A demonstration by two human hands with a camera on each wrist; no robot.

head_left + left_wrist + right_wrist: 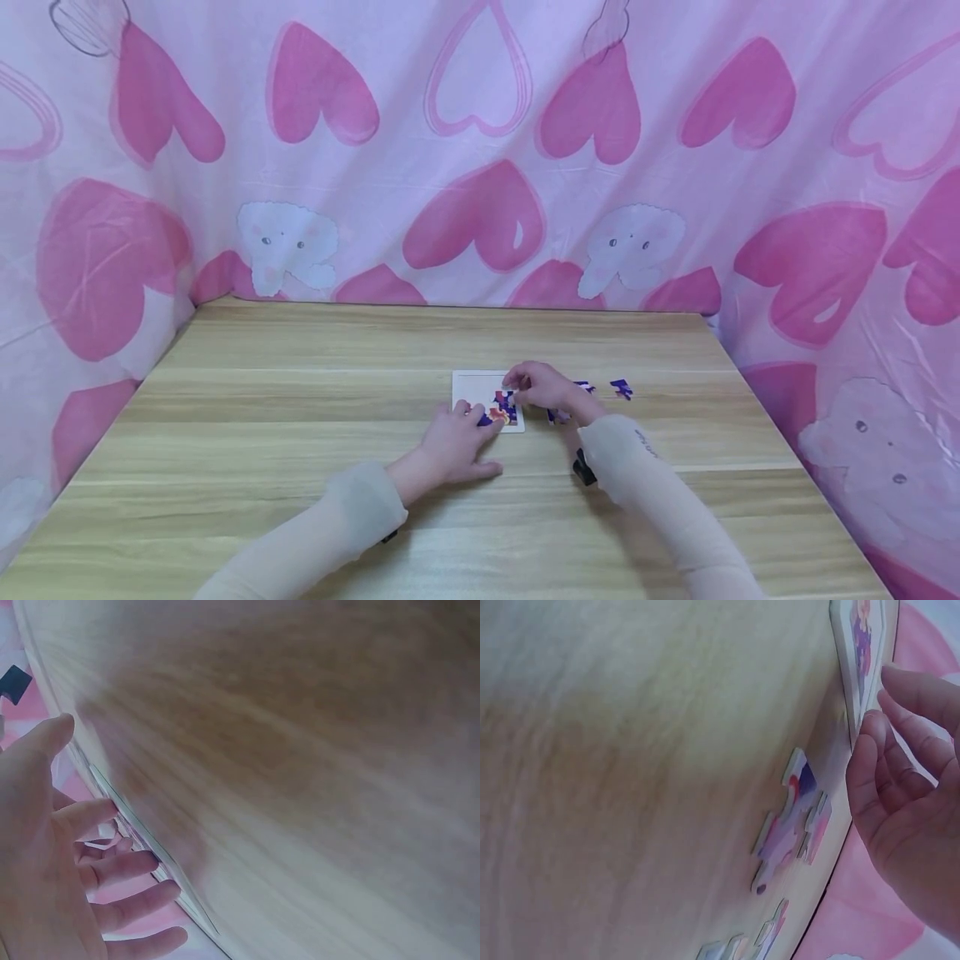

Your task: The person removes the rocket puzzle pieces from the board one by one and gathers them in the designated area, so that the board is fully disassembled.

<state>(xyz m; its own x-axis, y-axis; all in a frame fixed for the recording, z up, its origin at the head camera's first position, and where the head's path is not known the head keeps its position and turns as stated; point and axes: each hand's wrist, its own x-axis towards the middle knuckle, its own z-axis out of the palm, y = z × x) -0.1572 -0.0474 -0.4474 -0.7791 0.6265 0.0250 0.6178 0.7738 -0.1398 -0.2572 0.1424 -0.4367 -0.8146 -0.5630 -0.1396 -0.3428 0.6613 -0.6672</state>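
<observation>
A white puzzle board (pixel 472 385) lies on the table, with purple and orange puzzle pieces (pixel 504 407) in its lower right part. My left hand (pixel 452 446) rests at the board's lower left, fingers extended over its near edge and thumb spread apart. In the left wrist view the left hand's fingers (pixel 135 904) are spread along the board's thin edge. My right hand (pixel 543 387) is at the board's right side with bent fingers. Its thumb and index tips come close together by the board (pixel 847 667); whether a piece is between them cannot be made out.
Loose puzzle pieces lie right of the board: a purple piece (pixel 621 389) farthest out, another (pixel 558 416) beneath the right forearm, and one (pixel 585 387) partly hidden by the wrist. Pink heart-patterned curtains (pixel 472 217) enclose the wooden table (pixel 300 400) at back and sides.
</observation>
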